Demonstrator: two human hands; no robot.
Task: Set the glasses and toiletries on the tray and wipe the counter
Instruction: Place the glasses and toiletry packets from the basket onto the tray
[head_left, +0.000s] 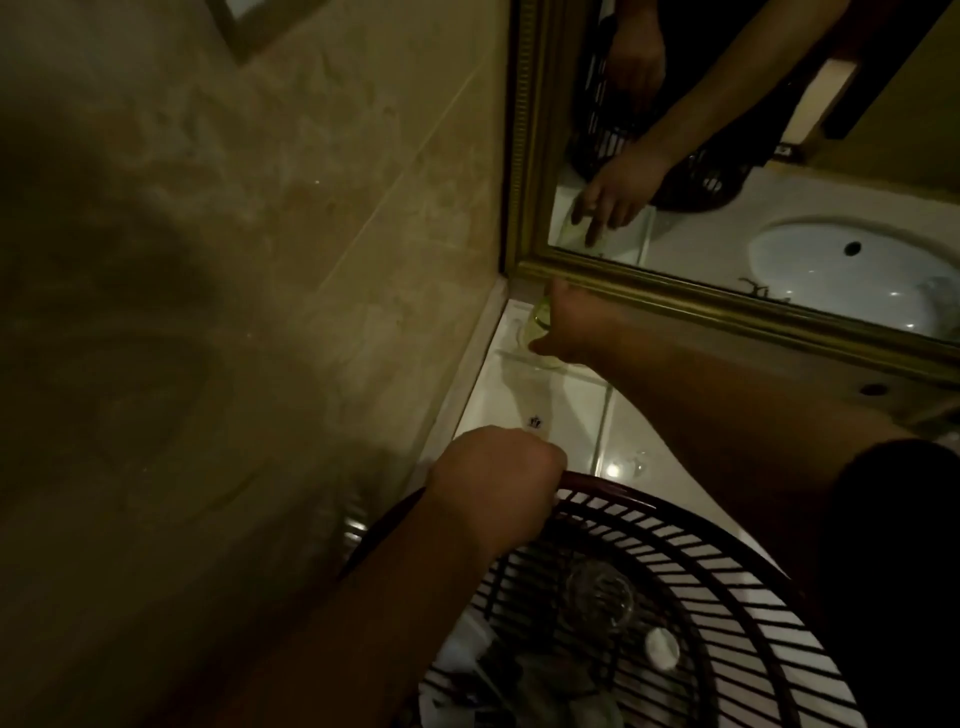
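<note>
Glass (537, 325) in right hand (571, 332)

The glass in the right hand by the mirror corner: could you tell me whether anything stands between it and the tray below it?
Nothing visible does. The right hand holds the glass at the back corner, directly over the clear tray, whose surface below looks bare. The basket, gripped by the left hand, sits nearer the camera, out of that path.

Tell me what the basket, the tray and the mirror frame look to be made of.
Basket: dark slatted plastic, maybe lacquered wood; glossy rim. Tray: clear, acrylic or glass; counter shows through, edges catch light. Mirror frame: gilded moulding, ribbed gold sheen; core unclear.
</note>
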